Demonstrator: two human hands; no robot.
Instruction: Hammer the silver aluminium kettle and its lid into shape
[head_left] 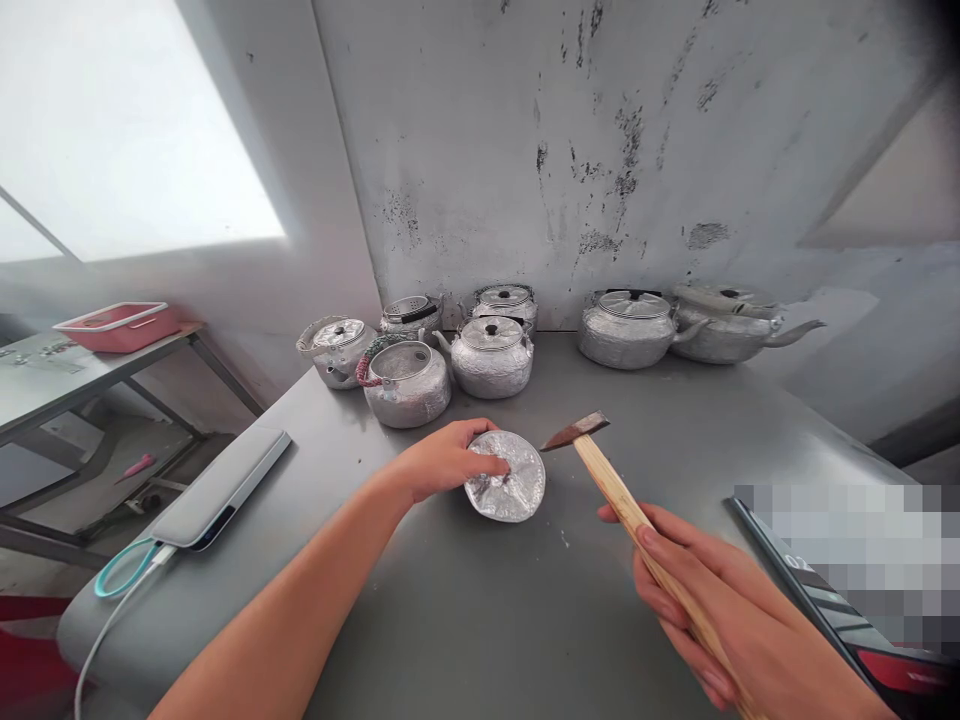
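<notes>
At the near right, the right hand [697,585] is closed around the wooden handle of a hammer [616,490], with the thumb laid along the wood. The handle slants up and to the left, and its rusty metal head has one narrow end directed to the left.

The left hand [448,462] pinches a round metal disc [519,490], silver and creased. The thumb is on its upper face, and other fingers are at the far edge. This disc is over the middle of the grey table [465,630], to the left of the hammer head. The narrow end comes just beside the rim of the disc, but from this angle I cannot say surely if they touch.

At the right edge of the table there is a flat dark-framed object [821,605], partly blurred into squares. On the left side lies a grey power bank [217,490], with a white cable [112,625] and a turquoise loop [120,570] at its near end.

Farther back, seven dented metal kettles [491,370] stand near the wall, five toward the left and two toward the right. Beyond the table's left side, a pink basin [124,332] rests on another bench [112,372]. Behind everything, the pale wall [465,150] carries black stains.
</notes>
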